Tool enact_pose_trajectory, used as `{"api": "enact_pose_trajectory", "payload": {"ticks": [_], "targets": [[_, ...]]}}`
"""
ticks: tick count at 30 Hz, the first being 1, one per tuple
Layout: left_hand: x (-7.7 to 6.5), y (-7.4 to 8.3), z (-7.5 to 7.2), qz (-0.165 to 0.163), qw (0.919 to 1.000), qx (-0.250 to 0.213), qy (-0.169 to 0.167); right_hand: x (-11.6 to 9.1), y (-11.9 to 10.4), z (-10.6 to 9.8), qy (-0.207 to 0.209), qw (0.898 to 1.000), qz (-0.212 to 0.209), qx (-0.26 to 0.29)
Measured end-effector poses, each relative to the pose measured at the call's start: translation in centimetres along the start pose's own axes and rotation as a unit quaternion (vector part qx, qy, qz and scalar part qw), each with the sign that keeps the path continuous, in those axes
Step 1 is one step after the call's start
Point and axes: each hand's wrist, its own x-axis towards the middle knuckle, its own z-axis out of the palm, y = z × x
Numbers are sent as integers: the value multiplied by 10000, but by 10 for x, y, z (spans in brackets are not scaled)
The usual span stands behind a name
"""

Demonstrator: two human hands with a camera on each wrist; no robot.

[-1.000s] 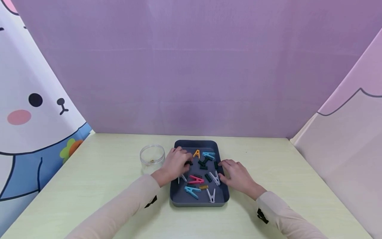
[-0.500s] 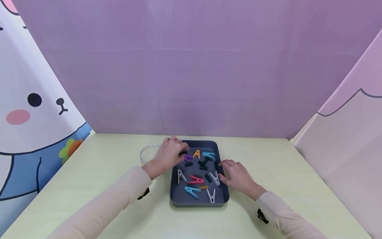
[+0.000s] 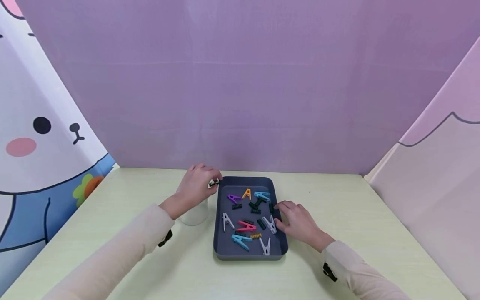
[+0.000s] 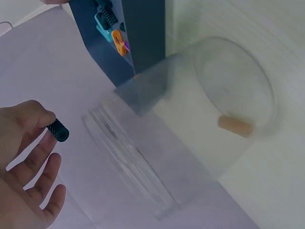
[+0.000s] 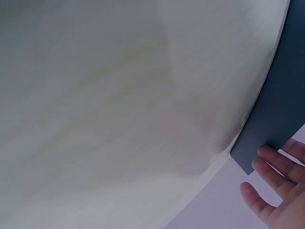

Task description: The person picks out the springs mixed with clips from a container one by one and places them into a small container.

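Note:
Between thumb and index finger, my left hand (image 3: 196, 185) pinches a dark coil spring (image 4: 58, 130), up above the clear jar (image 3: 195, 214). The forearm and hand hide much of the jar in the head view. Inside the jar, the left wrist view shows an orange spring (image 4: 235, 126) at the bottom. My right hand (image 3: 298, 221) touches the right rim of the grey tray (image 3: 247, 257), fingers relaxed. In the tray lie several dark springs (image 3: 256, 211), a yellow spring (image 3: 256, 236) and several clips: purple (image 3: 234, 198), orange (image 3: 246, 193), red (image 3: 246, 226), blue (image 3: 241, 240) and pale grey (image 3: 270, 224).
The pale tabletop (image 3: 337, 208) extends around the tray and jar. A purple backdrop (image 3: 240, 83) rises behind it. Printed panels, one with a cartoon animal (image 3: 41, 125), flank the table on both sides.
My left hand has lifted the dark spring out of the tray and carried it left, over the jar. The purple clip is uncovered. My right hand stays at the tray's rim.

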Motion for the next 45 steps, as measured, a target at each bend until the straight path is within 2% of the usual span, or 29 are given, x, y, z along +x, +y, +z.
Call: {"api": "enact_pose_trajectory", "payload": {"ticks": [10,17,28,45], "targets": [[-15,-21,-1,9,9991,-148,392,0,-2,-1,-45,10000,40,23],[-25,-33,4,-130,9991,-1,402,0,-2,-1,-73,9999,65,23],[-37,-43,12,-398,9985,-30,361,0,-1,1,-113,9999,81,41],[-38,-48,19,-745,9966,-190,309,1,0,1,-83,9999,57,39]]}}
